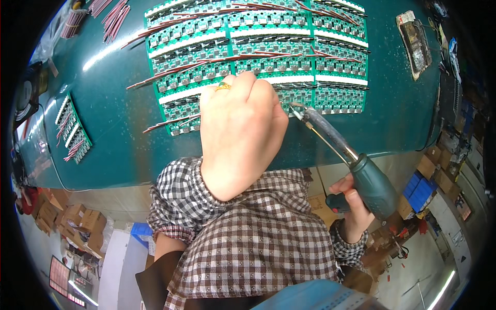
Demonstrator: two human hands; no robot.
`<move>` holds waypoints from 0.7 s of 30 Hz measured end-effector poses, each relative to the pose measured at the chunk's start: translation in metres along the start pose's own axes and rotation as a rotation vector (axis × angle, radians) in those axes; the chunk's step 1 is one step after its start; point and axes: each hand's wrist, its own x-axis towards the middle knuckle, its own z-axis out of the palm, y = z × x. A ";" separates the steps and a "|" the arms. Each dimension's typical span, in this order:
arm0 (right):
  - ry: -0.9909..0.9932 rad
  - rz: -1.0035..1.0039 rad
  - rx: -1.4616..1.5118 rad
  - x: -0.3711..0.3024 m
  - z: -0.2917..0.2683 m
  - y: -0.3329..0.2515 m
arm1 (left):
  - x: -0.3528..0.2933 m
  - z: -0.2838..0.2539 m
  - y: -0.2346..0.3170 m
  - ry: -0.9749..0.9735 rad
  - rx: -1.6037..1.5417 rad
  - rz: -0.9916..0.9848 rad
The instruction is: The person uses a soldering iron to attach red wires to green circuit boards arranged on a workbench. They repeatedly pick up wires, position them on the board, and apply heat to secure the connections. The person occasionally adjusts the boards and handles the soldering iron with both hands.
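Note:
A large panel of green circuit boards (338, 98) lies on the table, with rows of small parts and white strips. Across the boards lie thin red, white and black wires (173, 71). My left hand (243, 126) rests over the panel's near edge, back upward, fingers curled down. Whatever its fingertips pinch is hidden beneath it. My right hand (356, 209) grips a soldering gun (374, 186) with a dark green handle and a thin feed tube. Its tip points at the lowest board row, just right of my left hand; whether it touches is unclear.
A smaller board panel with wires (72, 132) lies at the left. Bundles of wires (116, 20) are at the far left. A worn, stained tray-like block (414, 44) sits at the far right. Cardboard boxes (82, 225) and blue bins (418, 191) stand beyond the green table (113, 160).

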 end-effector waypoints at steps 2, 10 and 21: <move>-0.010 0.006 -0.007 0.000 -0.001 0.001 | 0.000 0.000 0.000 0.001 -0.003 0.000; -0.002 -0.015 0.036 0.002 0.000 0.000 | -0.001 0.001 0.000 0.010 -0.013 0.001; 0.068 0.041 -0.072 -0.003 0.005 0.002 | -0.004 -0.002 0.001 0.010 -0.011 0.007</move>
